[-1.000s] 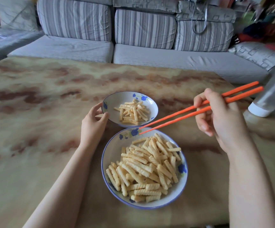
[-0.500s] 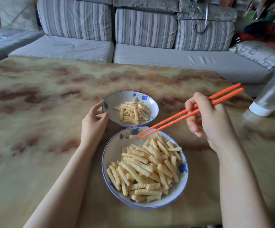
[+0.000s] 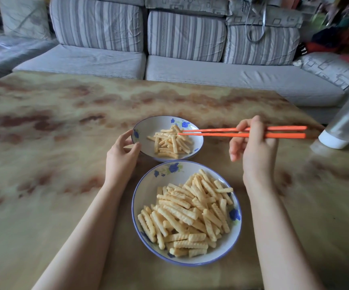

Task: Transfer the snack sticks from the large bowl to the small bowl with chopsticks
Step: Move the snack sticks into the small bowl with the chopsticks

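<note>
Marbled table [image 3: 44, 164], striped grey sofa [image 3: 169, 49], clear white-capped bottle [image 3: 345, 126] at the right edge.

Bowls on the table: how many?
2. The small bowl sits farther away, its rim held by the left hand; the large bowl lies nearer the person. None seems hidden.

Marbled table [image 3: 44, 206] bears small bowl [image 3: 148, 124], large bowl [image 3: 146, 197], clear bottle [image 3: 346, 124].

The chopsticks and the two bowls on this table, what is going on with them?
A person is moving snack sticks between bowls. The right hand holds orange chopsticks, whose tips are at the pile in the small bowl; whether they pinch a stick, I cannot tell. The left hand grips that bowl's rim. The large bowl, nearer the person, holds many more sticks.
</note>
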Tool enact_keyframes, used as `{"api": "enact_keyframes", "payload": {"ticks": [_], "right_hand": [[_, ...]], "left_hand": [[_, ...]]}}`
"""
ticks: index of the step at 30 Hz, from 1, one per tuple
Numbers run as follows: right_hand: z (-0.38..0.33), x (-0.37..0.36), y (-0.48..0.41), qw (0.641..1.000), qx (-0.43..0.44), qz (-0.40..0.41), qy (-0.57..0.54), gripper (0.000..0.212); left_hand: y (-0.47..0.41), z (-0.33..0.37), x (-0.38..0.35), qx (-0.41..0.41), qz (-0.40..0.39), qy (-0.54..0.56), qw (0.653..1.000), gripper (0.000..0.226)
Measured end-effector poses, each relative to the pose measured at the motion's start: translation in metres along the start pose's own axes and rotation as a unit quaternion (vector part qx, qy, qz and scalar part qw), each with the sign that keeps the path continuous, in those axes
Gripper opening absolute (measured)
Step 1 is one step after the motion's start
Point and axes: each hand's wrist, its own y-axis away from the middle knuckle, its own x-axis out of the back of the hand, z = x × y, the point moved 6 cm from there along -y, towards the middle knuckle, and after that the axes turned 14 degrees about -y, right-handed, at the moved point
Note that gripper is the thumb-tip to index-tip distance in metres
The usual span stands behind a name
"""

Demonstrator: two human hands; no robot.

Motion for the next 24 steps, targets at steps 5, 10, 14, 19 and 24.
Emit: {"api": "enact_keyframes", "payload": {"ticks": [5,10,14,19,24], "right_hand": [[-0.004,-0.006,0.002,1.000,-0.008,-0.030,0.000,0.039],[-0.025,-0.008,0.003,0.992,-0.050,-0.113,0.027,0.040],[-0.034,-0.017,0.017,0.968,-0.090,-0.212,0.103,0.042],[-0.032,-0.029,0.027,0.951,-0.084,-0.257,0.152,0.044],[-0.026,-0.033,0.029,0.942,-0.103,-0.266,0.179,0.044]], "left_hand": [[0.001,0.002,0.001,-0.002,0.004,-0.004,1.000,0.041],[0.001,0.002,0.001,0.001,0.001,-0.003,1.000,0.041],[0.000,0.001,0.001,0.002,0.001,-0.006,1.000,0.039],[-0.001,-0.002,-0.001,0.005,-0.002,-0.004,1.000,0.039],[-0.001,-0.002,-0.001,0.009,-0.004,0.004,1.000,0.041]]}}
